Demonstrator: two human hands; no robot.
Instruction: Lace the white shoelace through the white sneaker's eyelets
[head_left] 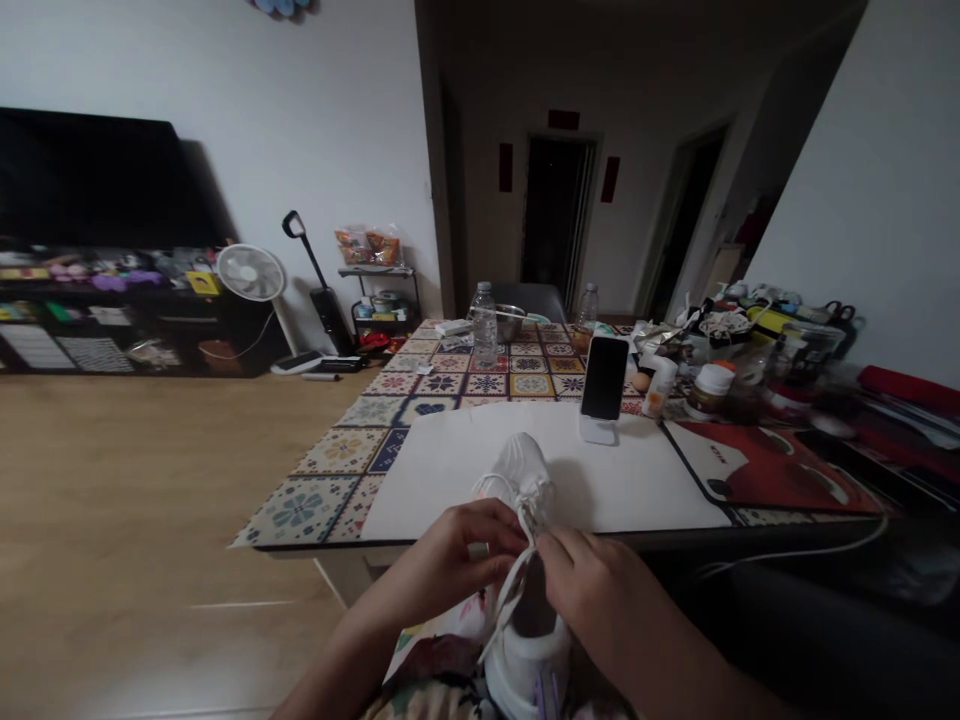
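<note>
A white sneaker (525,640) lies over the near edge of the table, toe pointing away from me, heel toward my lap. My left hand (457,555) pinches a white shoelace (517,580) on the left side of the shoe's tongue, fingers closed on it. On the right side, my right hand (600,590) has its fingers curled round the lace. The lace strands run between the two hands and down toward the heel. The toe rests on a white sheet (622,480) spread on the table.
A phone (604,380) stands upright on a white stand behind the sheet. Water bottles (484,325), jars and clutter fill the far and right parts of the patterned tablecloth (337,450). A red mat (772,465) lies at right. Wooden floor, a fan and a TV unit are at left.
</note>
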